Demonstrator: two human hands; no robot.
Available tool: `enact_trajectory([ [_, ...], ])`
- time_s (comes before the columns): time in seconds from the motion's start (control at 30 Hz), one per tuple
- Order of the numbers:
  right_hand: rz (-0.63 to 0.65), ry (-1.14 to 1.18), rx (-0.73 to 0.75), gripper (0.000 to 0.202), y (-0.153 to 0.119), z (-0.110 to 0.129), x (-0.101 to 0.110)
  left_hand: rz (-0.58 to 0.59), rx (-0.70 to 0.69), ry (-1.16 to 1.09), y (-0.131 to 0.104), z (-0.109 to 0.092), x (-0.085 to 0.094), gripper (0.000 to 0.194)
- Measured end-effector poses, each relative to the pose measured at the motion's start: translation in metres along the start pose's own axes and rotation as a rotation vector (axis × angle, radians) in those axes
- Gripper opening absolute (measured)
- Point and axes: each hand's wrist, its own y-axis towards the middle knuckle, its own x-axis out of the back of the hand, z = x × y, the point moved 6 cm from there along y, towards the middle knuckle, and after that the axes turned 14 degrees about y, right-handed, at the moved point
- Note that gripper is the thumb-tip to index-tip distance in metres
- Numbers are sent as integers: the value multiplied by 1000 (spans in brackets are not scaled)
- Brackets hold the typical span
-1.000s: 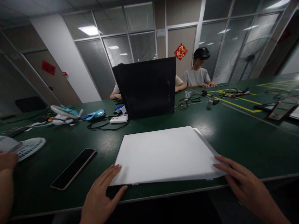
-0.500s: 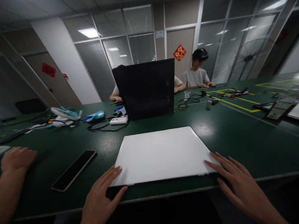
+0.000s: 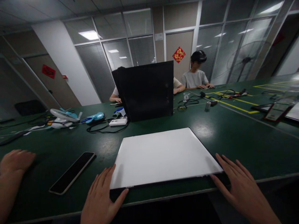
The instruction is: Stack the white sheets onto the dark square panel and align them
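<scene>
A white rectangular board (image 3: 163,157) with a thin dark edge lies flat on the green table (image 3: 109,144), close to its front edge. My left hand (image 3: 100,196) rests at the board's near left corner, fingers along the left side and thumb apart by the front edge. At the near right corner is my right hand (image 3: 240,185), its fingers stretched along the right side and its thumb by the front edge. Both hands are open and hold nothing.
A dark phone (image 3: 73,172) lies left of my left hand. Another person's hand (image 3: 17,160) rests at the far left. Behind the board stands a large black panel (image 3: 149,91), with a white box (image 3: 118,122) and cables beside it. A person (image 3: 195,76) sits across the table.
My fingers have slid outward off the board's white surface to its left and right sides. The board stays in about the same place.
</scene>
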Motion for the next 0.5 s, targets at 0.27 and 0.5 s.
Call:
enact_trajectory([
  [0.27, 25, 109, 32, 89, -6, 21, 4, -7, 7, -45, -4, 14, -5, 84],
  [0.5, 21, 204, 23, 49, -71, -11, 17, -49, -41, -112, -3, 12, 9, 82],
])
